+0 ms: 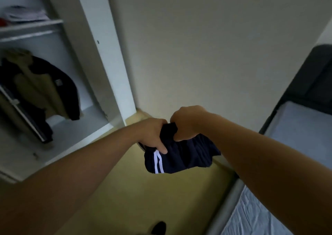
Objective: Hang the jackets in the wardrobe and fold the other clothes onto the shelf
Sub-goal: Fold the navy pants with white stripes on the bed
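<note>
Both my hands hold a bunched dark navy garment with two white stripes (181, 155) in the air above the floor. My left hand (152, 134) grips its left side, thumb over the fabric near the stripes. My right hand (186, 121) grips the top of the bundle with curled fingers. The open white wardrobe (107, 58) stands to the left. Inside it hang a dark jacket (61, 83) and a khaki jacket (36, 89). Above them runs a shelf (30, 25) with pale folded cloth (25, 13) on it.
A plain wall (206, 46) fills the middle of the view. At the right is a bed with a light sheet (255, 215) and a dark headboard (318, 83). A dark object (159, 227) lies on the yellowish floor (125, 189) below.
</note>
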{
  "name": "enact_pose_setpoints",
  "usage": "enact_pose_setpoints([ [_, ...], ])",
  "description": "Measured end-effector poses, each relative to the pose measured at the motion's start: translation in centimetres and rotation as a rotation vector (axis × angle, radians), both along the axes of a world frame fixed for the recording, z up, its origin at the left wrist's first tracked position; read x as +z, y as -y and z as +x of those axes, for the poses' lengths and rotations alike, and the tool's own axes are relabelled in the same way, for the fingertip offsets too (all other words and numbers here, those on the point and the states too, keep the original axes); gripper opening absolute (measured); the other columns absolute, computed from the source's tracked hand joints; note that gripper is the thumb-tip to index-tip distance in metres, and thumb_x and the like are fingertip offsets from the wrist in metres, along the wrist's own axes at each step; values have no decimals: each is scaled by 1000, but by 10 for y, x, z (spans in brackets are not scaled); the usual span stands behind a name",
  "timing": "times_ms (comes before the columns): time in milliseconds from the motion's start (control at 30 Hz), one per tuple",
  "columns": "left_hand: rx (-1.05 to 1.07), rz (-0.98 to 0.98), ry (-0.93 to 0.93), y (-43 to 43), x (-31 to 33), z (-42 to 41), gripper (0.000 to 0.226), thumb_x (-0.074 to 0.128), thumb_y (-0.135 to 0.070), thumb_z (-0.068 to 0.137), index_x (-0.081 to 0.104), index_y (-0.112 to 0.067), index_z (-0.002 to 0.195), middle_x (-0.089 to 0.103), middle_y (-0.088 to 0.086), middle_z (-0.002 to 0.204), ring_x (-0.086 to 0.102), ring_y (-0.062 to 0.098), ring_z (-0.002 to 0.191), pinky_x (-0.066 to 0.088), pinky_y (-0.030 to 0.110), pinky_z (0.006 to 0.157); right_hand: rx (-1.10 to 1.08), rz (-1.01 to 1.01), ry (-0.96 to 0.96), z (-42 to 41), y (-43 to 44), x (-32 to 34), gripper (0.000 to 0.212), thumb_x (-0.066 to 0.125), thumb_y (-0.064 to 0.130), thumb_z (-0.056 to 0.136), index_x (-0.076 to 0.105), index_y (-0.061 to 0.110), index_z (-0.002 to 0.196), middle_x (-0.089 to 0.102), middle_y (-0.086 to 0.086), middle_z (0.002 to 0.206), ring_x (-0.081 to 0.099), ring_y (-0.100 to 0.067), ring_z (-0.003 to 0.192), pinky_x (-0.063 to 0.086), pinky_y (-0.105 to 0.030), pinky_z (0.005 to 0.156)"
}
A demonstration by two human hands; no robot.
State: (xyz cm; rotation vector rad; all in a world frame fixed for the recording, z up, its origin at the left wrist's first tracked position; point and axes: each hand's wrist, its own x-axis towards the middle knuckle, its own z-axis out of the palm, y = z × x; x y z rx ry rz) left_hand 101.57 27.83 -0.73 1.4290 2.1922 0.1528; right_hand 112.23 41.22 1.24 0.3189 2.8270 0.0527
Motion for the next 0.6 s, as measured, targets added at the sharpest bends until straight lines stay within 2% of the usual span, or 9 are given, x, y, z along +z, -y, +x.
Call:
enact_pose_setpoints([
  [67,71,63,91,25,2,-17,70,90,-43,63,58,-32,124,66,-16,111,65,3,92,48,13,63,54,18,26,-25,18,8,34,64,51,72,66,28,97,64,7,78,61,-14,67,37,-25,50],
  [133,154,96,172,45,3,-35,62,89,-47,62,62,-37,117,68,-20,106,66,-3,87,50,13,67,100,20,44,-50,31,14,38,66,51,73,65,28,103,64,7,82,61,-14,70,37,-26,52],
  [200,237,96,212,61,2,-57,51,88,-47,62,65,-38,106,70,-19,98,68,-3,80,55,16,67,148,1,38,-79,40,16,43,69,49,74,61,29,111,61,7,87,58,-13,73,37,-28,54],
  [267,347,96,264,75,-5,-83,47,88,-45,61,68,-32,102,72,-13,96,70,3,81,59,22,72,182,-36,6,-111,48,13,53,73,44,76,54,29,123,55,8,91,53,-11,75,39,-29,58],
  [333,499,104,346,88,-15,-115,46,89,-39,60,72,-25,101,74,-6,96,72,11,83,60,25,72,212,-9,-52,-147,59,4,68,73,38,78,42,31,138,56,6,103,58,-17,89,46,-34,73],
  [400,670,99,435,101,-28,-152,45,90,-31,60,75,-19,101,76,-1,96,74,15,82,59,25,66,249,46,-141,-187,72,-10,76,71,32,81,32,29,147,56,0,122,58,-25,109,46,-41,92],
  [500,977,128,615,116,-50,-207,43,90,-16,61,74,-8,101,76,10,95,75,26,82,63,34,69,209,-63,-154,-244,92,-26,68,66,28,85,36,23,145,55,-6,128,59,-29,113,48,-44,95],
  [600,1190,244,770,125,-72,-261,38,87,-7,66,71,-3,100,76,16,94,75,32,85,63,46,79,110,-173,-37,-300,106,-44,42,55,28,94,49,17,135,60,-6,122,62,-28,110,53,-40,90],
])
